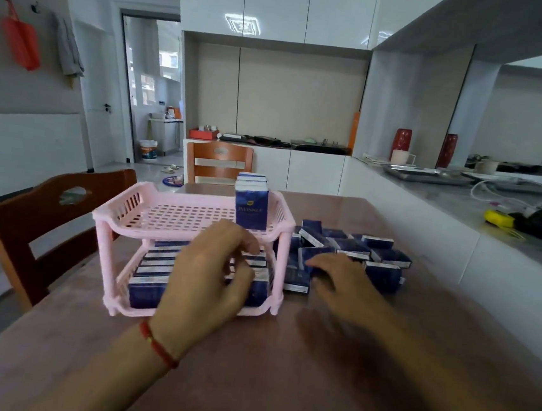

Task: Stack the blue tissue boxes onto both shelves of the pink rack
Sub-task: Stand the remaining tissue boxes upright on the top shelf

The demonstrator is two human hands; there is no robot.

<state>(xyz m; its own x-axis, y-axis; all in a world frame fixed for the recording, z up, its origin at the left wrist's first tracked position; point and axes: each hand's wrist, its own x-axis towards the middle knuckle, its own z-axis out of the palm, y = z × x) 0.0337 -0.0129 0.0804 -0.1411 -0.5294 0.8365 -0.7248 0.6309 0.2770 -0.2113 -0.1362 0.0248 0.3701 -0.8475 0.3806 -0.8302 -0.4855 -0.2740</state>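
The left hand (210, 275), a red string on its wrist, hovers before the pink rack (189, 247), fingers loosely curled and holding nothing. The blurred right hand (341, 283) reaches into the loose boxes (351, 256) beside the rack; its grip cannot be told. Boxes fill the lower shelf (154, 272); a short row (251, 203) stands on the top shelf.

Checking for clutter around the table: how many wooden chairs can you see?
2. One chair stands at the table's left side, beside the pink rack. The other chair is at the far end, behind the rack. Others may be out of view.
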